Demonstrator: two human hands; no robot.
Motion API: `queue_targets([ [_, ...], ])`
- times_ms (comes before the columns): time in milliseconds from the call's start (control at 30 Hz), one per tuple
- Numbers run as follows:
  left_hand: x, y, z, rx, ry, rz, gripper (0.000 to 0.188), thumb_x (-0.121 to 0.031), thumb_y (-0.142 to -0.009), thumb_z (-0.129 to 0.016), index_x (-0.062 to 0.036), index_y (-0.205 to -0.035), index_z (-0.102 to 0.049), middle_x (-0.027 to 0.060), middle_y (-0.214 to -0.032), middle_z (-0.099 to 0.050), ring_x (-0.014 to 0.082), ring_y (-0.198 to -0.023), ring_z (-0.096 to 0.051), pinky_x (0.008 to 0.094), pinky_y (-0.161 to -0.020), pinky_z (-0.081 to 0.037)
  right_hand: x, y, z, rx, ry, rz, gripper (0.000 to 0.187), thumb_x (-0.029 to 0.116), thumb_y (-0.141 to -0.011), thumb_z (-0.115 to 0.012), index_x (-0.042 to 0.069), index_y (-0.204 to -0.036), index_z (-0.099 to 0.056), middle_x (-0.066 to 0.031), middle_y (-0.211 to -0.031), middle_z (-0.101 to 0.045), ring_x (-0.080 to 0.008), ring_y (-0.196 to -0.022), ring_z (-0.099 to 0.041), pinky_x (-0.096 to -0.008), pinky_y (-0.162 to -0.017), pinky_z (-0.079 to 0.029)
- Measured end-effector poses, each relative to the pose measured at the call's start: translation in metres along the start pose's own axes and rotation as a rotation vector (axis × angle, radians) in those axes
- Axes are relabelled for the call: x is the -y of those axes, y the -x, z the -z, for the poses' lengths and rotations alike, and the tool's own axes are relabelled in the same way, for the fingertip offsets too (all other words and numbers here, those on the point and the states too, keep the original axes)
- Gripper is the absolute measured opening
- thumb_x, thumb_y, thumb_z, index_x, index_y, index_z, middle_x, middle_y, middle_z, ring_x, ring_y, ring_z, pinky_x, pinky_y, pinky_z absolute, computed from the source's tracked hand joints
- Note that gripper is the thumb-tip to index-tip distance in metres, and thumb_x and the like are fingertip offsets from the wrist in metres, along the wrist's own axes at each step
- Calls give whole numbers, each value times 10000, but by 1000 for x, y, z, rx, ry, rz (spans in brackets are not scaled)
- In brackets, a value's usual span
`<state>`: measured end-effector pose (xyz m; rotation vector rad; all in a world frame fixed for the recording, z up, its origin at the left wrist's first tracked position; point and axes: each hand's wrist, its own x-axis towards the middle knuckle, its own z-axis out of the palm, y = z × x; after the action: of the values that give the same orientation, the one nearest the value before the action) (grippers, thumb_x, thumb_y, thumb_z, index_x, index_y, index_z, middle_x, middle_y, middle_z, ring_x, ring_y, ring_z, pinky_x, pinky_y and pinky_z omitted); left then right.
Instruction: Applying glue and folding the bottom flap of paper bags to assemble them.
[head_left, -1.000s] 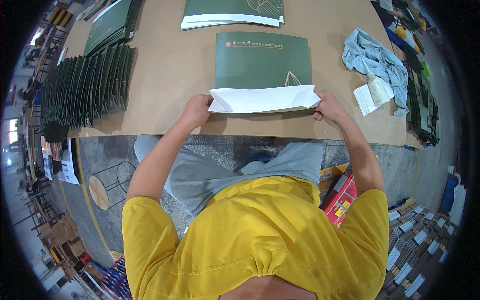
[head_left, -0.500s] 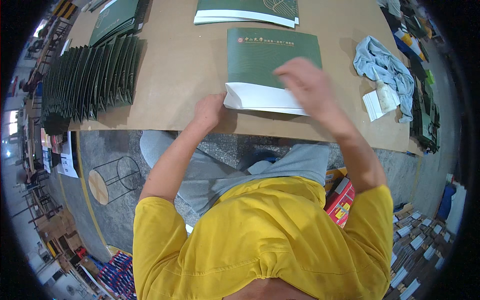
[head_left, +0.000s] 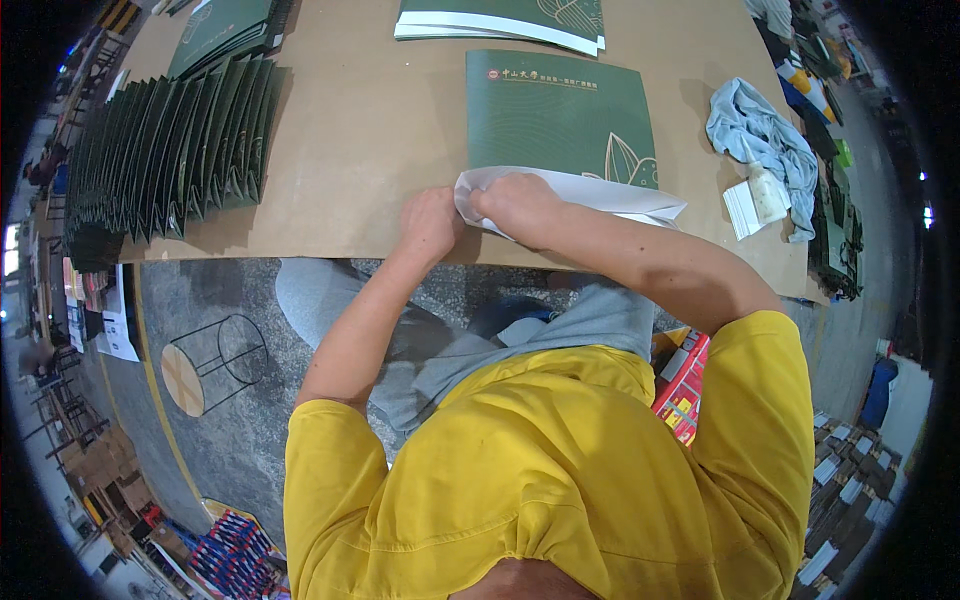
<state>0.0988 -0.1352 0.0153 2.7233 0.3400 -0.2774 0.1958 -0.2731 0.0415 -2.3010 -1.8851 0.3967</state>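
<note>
A flat green paper bag (head_left: 555, 115) with printed gold lines lies on the table in front of me. Its white bottom end (head_left: 625, 195) faces me and is partly folded open. Beside the left corner of that white end is my left hand (head_left: 433, 222), closed on the corner's edge, its fingertips hidden. My right hand (head_left: 515, 208) reaches across the white end to the same corner. It is closed with knuckles up, gripping the paper close to my left hand, and its fingertips are hidden too.
Standing folded green bags (head_left: 170, 150) form a row at the left. More flat bags (head_left: 500, 30) are stacked at the far side. At the right lie a blue-grey cloth (head_left: 755, 125), a small squeeze bottle (head_left: 767, 190) and white cards (head_left: 741, 210). A stool (head_left: 190, 380) lies tipped on the floor.
My right hand has come down and left from above the bag to the left corner of its white end. The bag has shifted slightly right in view. The left hand stays at the corner.
</note>
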Motion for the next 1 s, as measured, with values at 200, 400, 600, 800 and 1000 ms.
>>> queue_targets([
  [200, 19, -1, 19, 111, 1007, 147, 190, -151, -835, -514, -30, -922, -633, 241, -895, -616, 384, -856, -595, 438, -728, -470, 8, -7, -10, 51, 105, -4, 207, 112, -796, -519, 21, -977, -564, -130, -700, -638, -308, -663, -653, -417, -536, -525],
  [400, -2, 6, 18, -186, 397, -109, 189, -111, -824, -470, 7, -859, -615, 265, -832, -592, 426, -832, -573, 495, -749, -452, 1, 3, -11, 67, 75, 35, 280, 101, -799, -511, -18, -1051, -542, -170, -793, -638, -300, -702, -649, -402, -574, -533],
  [600, -25, -5, 16, -123, 220, -144, 194, -147, -814, -505, 8, -805, -620, 244, -779, -616, 424, -765, -603, 500, -696, -476, 8, 17, 2, 232, 205, 208, 208, 121, -767, -557, -4, -912, -638, -174, -948, -632, -300, -827, -640, -396, -640, -534],
  [800, -39, 3, 14, -170, 123, -87, 199, -152, -813, -500, 23, -816, -595, 252, -819, -623, 413, -767, -617, 493, -690, -491, 7, 26, -9, 289, 214, 236, 231, 145, -714, -604, 61, -918, -671, -144, -965, -611, -310, -941, -575, -414, -672, -527],
  [1000, -49, 0, 8, -200, 34, -64, 184, -152, -823, -497, 12, -818, -579, 237, -812, -620, 405, -768, -617, 494, -689, -487, 21, 69, -3, -179, -165, 42, 195, 107, -799, -537, 40, -966, -612, -142, -1013, -580, -314, -923, -566, -404, -751, -488],
])
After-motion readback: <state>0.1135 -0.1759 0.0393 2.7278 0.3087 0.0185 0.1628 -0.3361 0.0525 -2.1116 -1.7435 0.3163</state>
